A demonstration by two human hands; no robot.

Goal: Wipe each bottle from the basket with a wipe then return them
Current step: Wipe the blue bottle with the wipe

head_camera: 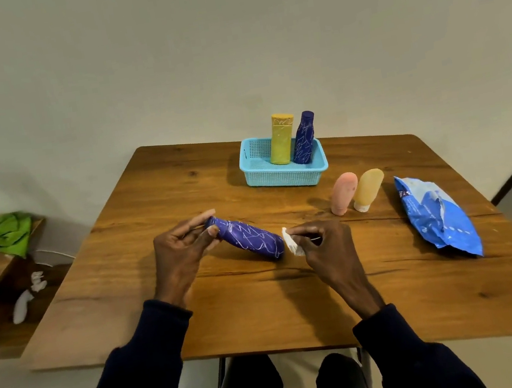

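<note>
the blue bottle lies tilted over the middle of the counter, neck toward the left edge and base toward the right; whether the base touches the wood i cannot tell. the left hand pinches it at the cap end, thumb and fingers curled round the narrow neck. the right hand has its fingers closed on a small crumpled wipe, held just at the bottle's base.

the bottle looks like light, stiff plastic with a smooth skin, likely slick once damp, so a hold at the neck alone may let it swivel. a grip round the wider body would probably steady it better while the wipe runs along its length. the wipe is soft and limp and needs bunching to press well.

near the far edge, the basket holds a yellow bottle and a second blue bottle, both upright. a pink tube and a tan tube stand on their caps just beside each other, between the basket and the right edge. the wipe packet lies by the right edge.
</note>
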